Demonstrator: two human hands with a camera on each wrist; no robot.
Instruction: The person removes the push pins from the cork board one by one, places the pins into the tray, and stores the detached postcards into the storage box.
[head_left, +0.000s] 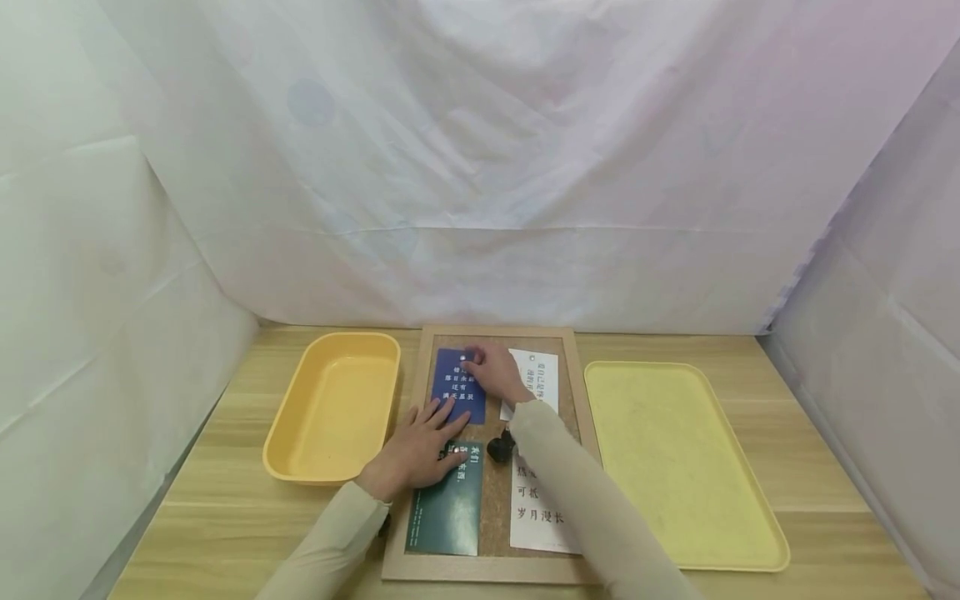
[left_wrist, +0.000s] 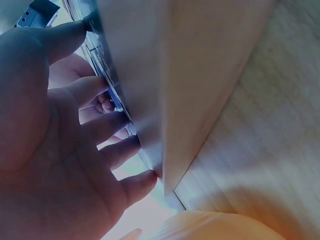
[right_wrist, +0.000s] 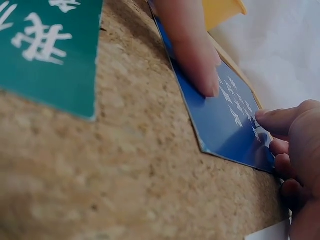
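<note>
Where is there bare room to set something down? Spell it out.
Free: the yellow tray, right of the corkboard; inside the orange basin, left of it; the tabletop beyond the basin's left side. Crowded: the corkboard's upper left, where left hand and right hand share the blue card.

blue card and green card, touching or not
Apart. The right wrist view shows a strip of bare cork between the blue card and the green card.
</note>
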